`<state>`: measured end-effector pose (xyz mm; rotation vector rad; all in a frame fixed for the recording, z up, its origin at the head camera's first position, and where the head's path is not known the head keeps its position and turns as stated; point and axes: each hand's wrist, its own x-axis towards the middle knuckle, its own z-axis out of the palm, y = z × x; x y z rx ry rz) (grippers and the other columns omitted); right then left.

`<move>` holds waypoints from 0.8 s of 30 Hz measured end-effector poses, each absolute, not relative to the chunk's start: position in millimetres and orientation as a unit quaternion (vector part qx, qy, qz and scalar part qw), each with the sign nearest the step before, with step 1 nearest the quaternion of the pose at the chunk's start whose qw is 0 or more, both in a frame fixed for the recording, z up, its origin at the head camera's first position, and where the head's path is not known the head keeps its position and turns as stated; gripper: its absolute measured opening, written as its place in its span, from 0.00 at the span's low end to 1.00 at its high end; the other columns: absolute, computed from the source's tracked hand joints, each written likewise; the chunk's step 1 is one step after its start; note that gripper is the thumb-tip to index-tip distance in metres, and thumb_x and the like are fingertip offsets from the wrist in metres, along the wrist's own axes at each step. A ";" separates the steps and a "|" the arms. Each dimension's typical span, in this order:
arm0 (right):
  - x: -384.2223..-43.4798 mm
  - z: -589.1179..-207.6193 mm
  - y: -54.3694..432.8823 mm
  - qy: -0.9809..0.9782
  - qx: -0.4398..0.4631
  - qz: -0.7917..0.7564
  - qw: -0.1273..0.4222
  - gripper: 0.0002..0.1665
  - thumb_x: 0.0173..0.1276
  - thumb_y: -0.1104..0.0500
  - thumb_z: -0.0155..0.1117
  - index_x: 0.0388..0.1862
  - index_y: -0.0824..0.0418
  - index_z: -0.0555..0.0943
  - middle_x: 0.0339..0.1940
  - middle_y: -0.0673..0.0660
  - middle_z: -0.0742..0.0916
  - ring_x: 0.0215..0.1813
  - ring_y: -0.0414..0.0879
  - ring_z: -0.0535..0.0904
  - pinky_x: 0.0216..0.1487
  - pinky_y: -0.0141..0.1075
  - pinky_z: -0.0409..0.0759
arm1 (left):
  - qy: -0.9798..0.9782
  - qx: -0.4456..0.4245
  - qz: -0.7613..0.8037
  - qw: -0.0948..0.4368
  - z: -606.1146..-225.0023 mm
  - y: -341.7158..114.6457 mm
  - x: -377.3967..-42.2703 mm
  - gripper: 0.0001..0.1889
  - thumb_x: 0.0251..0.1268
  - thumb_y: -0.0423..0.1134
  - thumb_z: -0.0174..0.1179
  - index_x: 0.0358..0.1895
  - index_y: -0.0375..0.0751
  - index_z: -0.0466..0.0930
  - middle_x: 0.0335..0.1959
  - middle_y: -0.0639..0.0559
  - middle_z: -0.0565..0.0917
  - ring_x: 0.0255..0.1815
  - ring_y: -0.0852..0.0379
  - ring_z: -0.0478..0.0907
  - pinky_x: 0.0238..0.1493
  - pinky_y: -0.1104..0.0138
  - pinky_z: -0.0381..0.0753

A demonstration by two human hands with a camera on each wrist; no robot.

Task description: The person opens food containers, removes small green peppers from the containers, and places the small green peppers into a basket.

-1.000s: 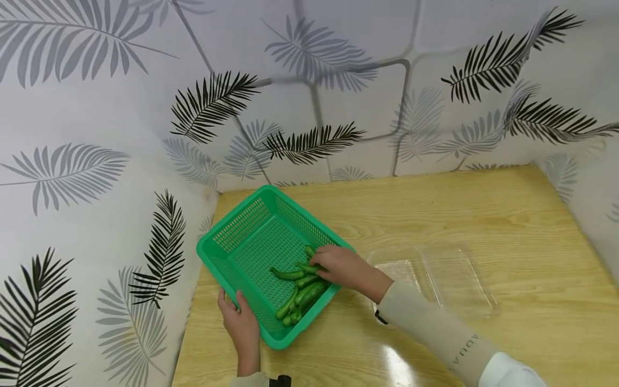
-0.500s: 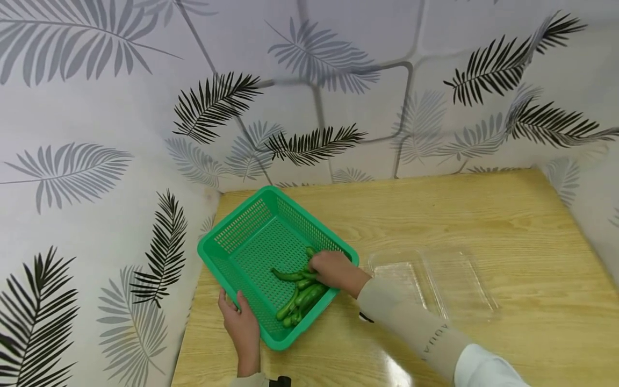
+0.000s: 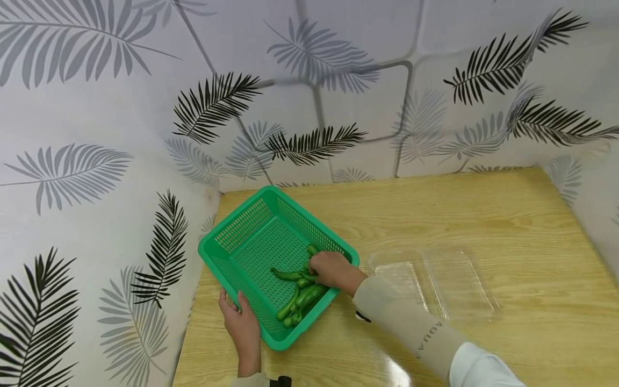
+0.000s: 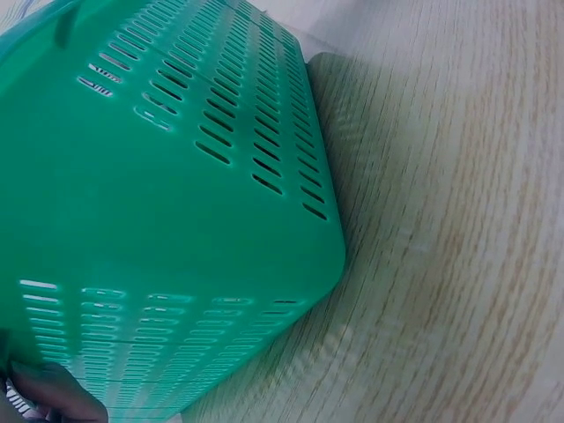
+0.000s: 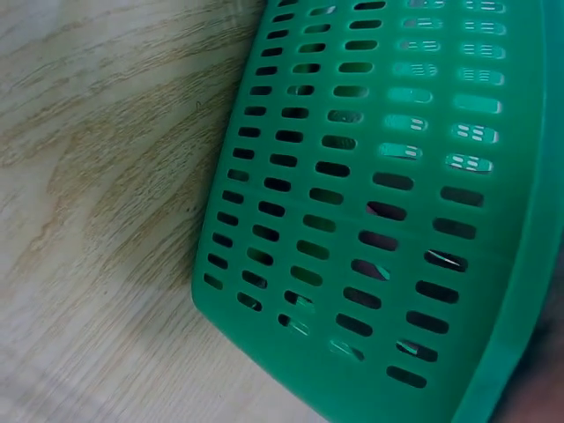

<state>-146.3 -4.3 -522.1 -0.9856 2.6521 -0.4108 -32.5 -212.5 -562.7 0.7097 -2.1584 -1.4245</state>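
Observation:
A green plastic basket [image 3: 256, 242] with slotted walls stands at the left of the table. Several long green chili peppers [image 3: 300, 301] lie in its near right corner. My left hand [image 3: 243, 328] grips the basket's rim on the near left side; in the left wrist view a finger [image 4: 57, 392] shows against the slotted wall. My right hand [image 3: 333, 269] reaches over the right rim, fingers curled down among the peppers with a green chili pepper in their grasp. Its fingertips are hidden. From the right wrist view, mostly the outer basket wall [image 5: 352, 203] is seen.
To the right of the basket, under and beyond the right forearm, a clear plastic box [image 3: 398, 269] lies open with its lid [image 3: 459, 279] folded out. The wooden table [image 3: 532, 258] meets patterned wall sheets [image 3: 338, 107] at the back and left.
My right hand has sunk slightly lower among the peppers, and its forearm has shifted left toward the basket. The left hand and basket stay almost in place.

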 end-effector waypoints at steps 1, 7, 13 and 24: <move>-146.2 -521.6 -3.9 0.918 -0.343 -0.143 0.138 0.06 0.57 0.59 0.71 0.25 0.54 0.81 0.24 0.44 0.80 0.29 0.38 0.71 0.29 0.32 0.72 | -0.784 0.258 -0.517 0.226 -562.5 -212.9 -32.7 0.30 0.73 0.50 0.44 0.71 0.41 0.51 0.26 0.38 0.78 0.23 0.42 0.76 0.19 0.67 0.72; -144.7 -520.5 -0.3 0.912 -0.360 -0.164 0.107 0.11 0.63 0.56 0.65 0.21 0.56 0.78 0.19 0.47 0.74 0.24 0.40 0.66 0.25 0.32 0.64 | -0.784 0.266 -0.518 0.216 -560.1 -214.6 -32.2 0.29 0.73 0.50 0.44 0.71 0.42 0.51 0.30 0.37 0.80 0.27 0.42 0.78 0.21 0.67 0.73; -140.2 -516.8 9.9 0.909 -0.371 -0.189 0.026 0.05 0.66 0.57 0.62 0.35 0.53 0.85 0.35 0.47 0.85 0.39 0.42 0.79 0.37 0.36 0.77 | -0.790 0.270 -0.507 0.214 -560.1 -217.0 -32.5 0.29 0.73 0.49 0.44 0.71 0.41 0.51 0.28 0.36 0.78 0.25 0.41 0.77 0.20 0.67 0.73; -125.9 -501.4 36.0 0.901 -0.353 -0.241 -0.078 0.07 0.63 0.57 0.64 0.40 0.55 0.84 0.38 0.49 0.85 0.41 0.43 0.79 0.40 0.36 0.77 | -0.869 0.264 -0.350 0.228 -548.4 -222.8 -33.0 0.31 0.73 0.47 0.44 0.72 0.35 0.47 0.49 0.34 0.64 0.45 0.41 0.65 0.40 0.50 0.67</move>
